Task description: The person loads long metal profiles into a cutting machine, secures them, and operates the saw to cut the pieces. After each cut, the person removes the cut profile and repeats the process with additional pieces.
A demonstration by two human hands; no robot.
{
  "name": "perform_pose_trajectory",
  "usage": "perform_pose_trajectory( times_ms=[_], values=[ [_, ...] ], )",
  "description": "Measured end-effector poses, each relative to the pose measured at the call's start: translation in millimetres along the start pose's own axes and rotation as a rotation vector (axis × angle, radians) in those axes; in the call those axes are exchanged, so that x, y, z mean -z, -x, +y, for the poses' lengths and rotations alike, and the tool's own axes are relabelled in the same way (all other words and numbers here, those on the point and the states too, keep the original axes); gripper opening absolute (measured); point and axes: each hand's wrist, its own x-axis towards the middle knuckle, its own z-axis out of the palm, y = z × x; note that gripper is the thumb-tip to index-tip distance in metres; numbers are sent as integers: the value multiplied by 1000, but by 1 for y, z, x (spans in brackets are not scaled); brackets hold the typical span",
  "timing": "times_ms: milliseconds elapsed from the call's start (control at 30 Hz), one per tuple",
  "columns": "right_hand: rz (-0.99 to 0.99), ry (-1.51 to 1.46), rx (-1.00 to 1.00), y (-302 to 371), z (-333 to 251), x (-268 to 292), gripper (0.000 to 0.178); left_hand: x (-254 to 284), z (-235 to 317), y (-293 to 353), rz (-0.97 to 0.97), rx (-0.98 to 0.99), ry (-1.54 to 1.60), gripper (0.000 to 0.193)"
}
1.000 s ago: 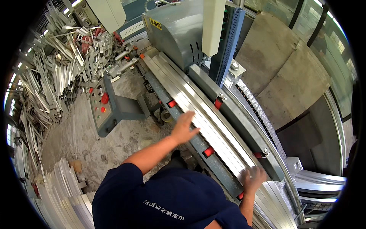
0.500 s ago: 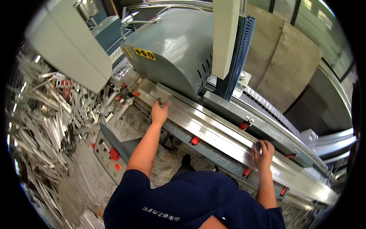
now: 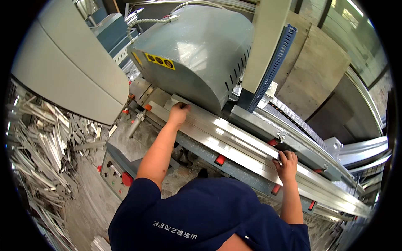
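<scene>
Long silvery metal profiles (image 3: 237,143) lie side by side on the machine bed, running from the grey hood toward the lower right. My left hand (image 3: 179,114) is closed over the profiles near their left end, its fingers curled on the far profile just in front of the hood. Farther right, my right hand (image 3: 287,167) grips the far profile's upper edge with bent fingers, the thumb on the near side. The undersides of the profiles are hidden.
A rounded grey machine hood (image 3: 192,46) with a yellow warning label stands behind the profiles. Red blocks (image 3: 220,160) line the bed's near edge. Left, a control panel (image 3: 112,175) has a red button; metal offcuts (image 3: 42,146) are heaped beyond. A pale cabinet (image 3: 71,54) overhangs there.
My left hand has moved slightly away from me onto the far profile, and its fingers have curled in. The right hand keeps its grip. The whole view has shifted a little.
</scene>
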Motion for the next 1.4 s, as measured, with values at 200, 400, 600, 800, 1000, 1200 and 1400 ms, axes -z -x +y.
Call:
perform_pose_trajectory(
  times_ms=[200,400,600,800,1000,1200,1400],
  values=[
    [-86,-17,-35,8,0,-12,37,45,-5,-13,310,-322,-393,75],
    [-115,-16,-88,1,-12,-9,34,81,-34,-46,104,-150,-246,86],
    [-131,-45,-87,-20,-45,-25,32,91,-18,-48,-190,55,107,105],
    [-81,-81,-9,-47,-82,-51,34,104,-33,-53,-212,85,21,100],
    [-38,-64,-37,-47,-87,-58,35,96,-42,-49,-108,29,-24,77],
    [80,-25,-18,-44,-91,-70,31,96,-47,-52,-147,-20,29,66],
    [122,-37,-15,-42,-91,-79,28,103,-41,-54,-236,42,163,58]
  ],
)
